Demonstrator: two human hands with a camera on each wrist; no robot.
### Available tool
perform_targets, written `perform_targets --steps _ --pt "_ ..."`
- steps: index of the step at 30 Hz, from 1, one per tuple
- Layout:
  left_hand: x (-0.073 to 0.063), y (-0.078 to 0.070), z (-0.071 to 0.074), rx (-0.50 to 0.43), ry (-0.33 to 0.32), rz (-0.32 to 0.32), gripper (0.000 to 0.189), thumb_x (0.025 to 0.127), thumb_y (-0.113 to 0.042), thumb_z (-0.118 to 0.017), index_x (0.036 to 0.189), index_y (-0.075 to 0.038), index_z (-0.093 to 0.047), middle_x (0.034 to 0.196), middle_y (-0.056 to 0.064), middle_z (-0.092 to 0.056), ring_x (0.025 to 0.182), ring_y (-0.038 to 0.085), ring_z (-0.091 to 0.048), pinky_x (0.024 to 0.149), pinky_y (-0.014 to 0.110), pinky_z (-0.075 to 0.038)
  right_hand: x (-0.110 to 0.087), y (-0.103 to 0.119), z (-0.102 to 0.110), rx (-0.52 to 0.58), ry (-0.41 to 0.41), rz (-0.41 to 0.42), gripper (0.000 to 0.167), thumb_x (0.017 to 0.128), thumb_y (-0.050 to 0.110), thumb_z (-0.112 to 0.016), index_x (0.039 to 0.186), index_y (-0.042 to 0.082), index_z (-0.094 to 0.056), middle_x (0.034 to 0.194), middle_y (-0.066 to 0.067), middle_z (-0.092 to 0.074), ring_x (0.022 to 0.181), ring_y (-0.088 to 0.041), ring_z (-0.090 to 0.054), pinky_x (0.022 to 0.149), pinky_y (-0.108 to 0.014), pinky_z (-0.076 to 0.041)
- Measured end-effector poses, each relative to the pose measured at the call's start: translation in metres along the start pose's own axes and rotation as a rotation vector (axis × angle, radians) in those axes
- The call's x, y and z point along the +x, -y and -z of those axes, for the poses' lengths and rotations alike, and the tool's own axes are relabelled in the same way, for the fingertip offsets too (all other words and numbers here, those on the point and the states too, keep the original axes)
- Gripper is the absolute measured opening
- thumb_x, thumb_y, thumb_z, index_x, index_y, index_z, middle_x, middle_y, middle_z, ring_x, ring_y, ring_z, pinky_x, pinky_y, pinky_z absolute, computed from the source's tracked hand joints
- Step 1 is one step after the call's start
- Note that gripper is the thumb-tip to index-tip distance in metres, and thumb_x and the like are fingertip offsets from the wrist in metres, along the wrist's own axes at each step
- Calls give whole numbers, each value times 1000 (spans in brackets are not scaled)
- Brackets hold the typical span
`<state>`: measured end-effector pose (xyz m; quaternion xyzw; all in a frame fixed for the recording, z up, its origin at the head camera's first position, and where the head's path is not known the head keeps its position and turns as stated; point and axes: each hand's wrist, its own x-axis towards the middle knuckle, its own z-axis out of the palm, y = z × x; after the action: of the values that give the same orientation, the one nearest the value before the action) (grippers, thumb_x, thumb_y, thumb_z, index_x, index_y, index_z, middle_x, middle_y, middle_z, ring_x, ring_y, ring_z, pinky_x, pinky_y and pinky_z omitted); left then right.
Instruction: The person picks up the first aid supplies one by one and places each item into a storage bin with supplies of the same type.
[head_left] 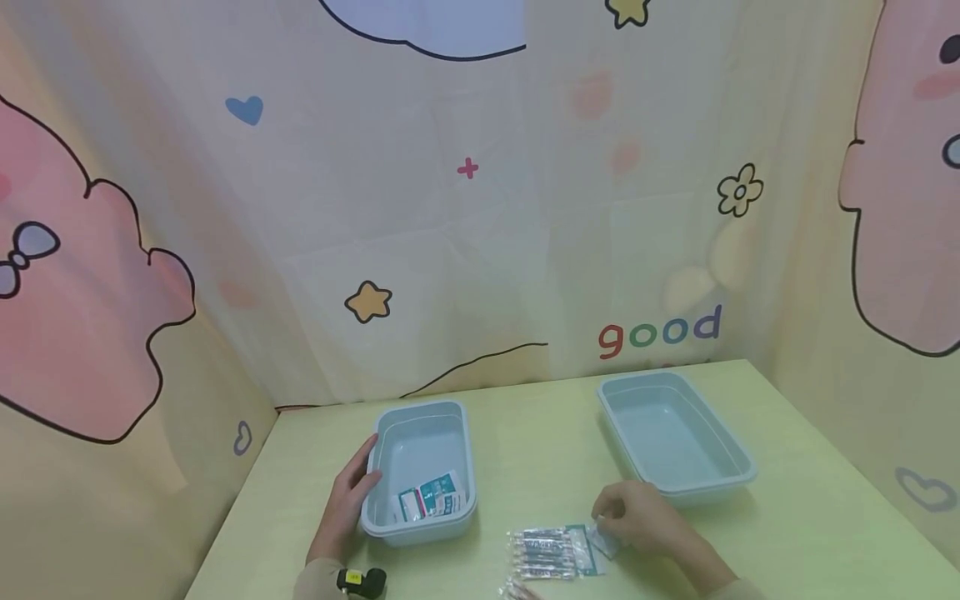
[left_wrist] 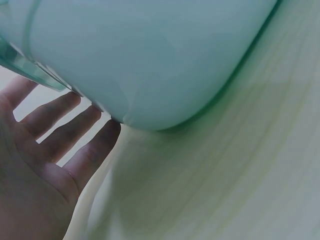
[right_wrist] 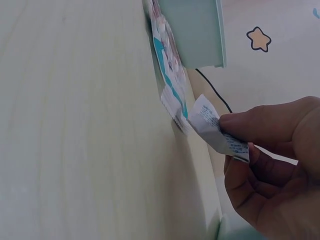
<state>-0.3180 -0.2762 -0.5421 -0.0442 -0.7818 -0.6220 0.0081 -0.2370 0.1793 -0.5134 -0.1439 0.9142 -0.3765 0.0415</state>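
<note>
In the head view my left hand point(head_left: 348, 500) rests against the left side of a pale blue plastic basin point(head_left: 420, 454). The left wrist view shows the fairly straight fingers point(left_wrist: 92, 150) touching the basin's outer wall point(left_wrist: 135, 55). Inside that basin lie small white and teal packets point(head_left: 438, 496). My right hand point(head_left: 641, 517) pinches a small white sachet with fine print point(right_wrist: 210, 127) between thumb and curled fingers. The sachet is beside a clear packet of cotton swabs point(head_left: 543, 552) on the table. Part of the sachet is hidden by the fingers.
A second pale blue basin point(head_left: 671, 429) stands at the back right, just beyond my right hand. Another clear packet point(head_left: 517, 590) is cut off at the bottom edge. The light yellow table point(head_left: 532, 450) ends at a printed curtain point(head_left: 510, 275).
</note>
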Motion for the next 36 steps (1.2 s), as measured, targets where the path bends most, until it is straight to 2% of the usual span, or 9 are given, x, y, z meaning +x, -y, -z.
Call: perform_targets --steps 21,28,36 --pt "0 3 0 -14 -7 -1 55 99 -26 -52 151 -34 -34 161 0 -27 147 32 -25 115 57 -27 0 5 3 40 29 26 6 82 14 -71 88 13 -71 77 6 -64 69 -9 -57 58 -22 -51" --pt "0 2 0 -18 1 1 55 100 -27 -52 151 -34 -34 161 0 -26 148 32 -24 115 58 -25 -1 9 4 26 12 37 6 81 15 -73 85 15 -71 75 7 -64 67 -7 -56 58 -22 -49" --pt "-1 3 1 -17 9 1 55 100 -28 -51 152 -33 -33 162 1 -24 148 32 -22 116 57 -24 3 13 6 3 -9 81 8 81 16 -72 89 14 -71 77 9 -65 69 -4 -58 61 -20 -50"
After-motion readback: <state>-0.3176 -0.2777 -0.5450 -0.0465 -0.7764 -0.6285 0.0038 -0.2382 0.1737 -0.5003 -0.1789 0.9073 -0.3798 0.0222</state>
